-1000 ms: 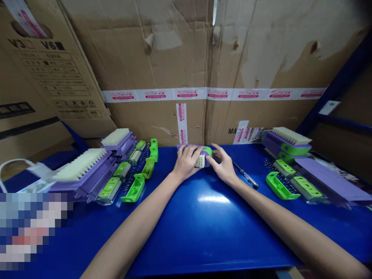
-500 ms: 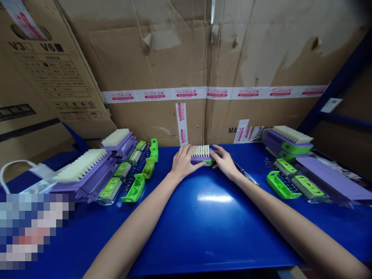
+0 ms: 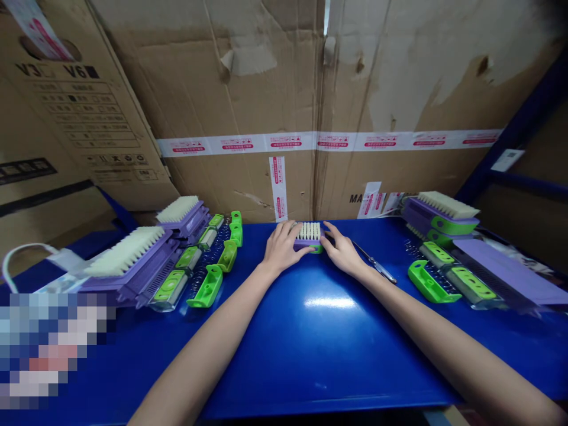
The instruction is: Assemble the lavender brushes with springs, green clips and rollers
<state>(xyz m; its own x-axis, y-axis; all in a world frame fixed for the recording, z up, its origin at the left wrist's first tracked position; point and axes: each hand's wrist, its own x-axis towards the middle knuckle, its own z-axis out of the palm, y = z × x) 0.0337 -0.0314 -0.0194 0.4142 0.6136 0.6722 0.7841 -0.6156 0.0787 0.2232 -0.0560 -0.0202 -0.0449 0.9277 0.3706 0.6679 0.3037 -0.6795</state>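
Observation:
A scrubbing brush (image 3: 307, 241) with a purple body, a green end piece and pale bristles facing up sits at the back middle of the blue table. My left hand (image 3: 281, 247) wraps the brush's left side, thumb along the near edge. On the opposite side, the fingers of my right hand (image 3: 341, 247) close in against the brush's right end. Parts of the brush are covered by both hands. Just right of my right hand lies a slim, dark and silvery tool (image 3: 377, 266) whose kind I cannot make out.
At left stand purple bristled brushes (image 3: 133, 254), with clear-and-green cases (image 3: 171, 287), springs (image 3: 202, 266) and green end caps (image 3: 208, 287). More brushes (image 3: 441, 213), a green cap (image 3: 432, 284) and a flat purple part (image 3: 506, 269) lie at right. Cardboard (image 3: 239, 106) walls the back.
My right hand has shifted slightly at the brush's right end, and less of the green end piece shows. My left hand keeps its hold. The surroundings look the same.

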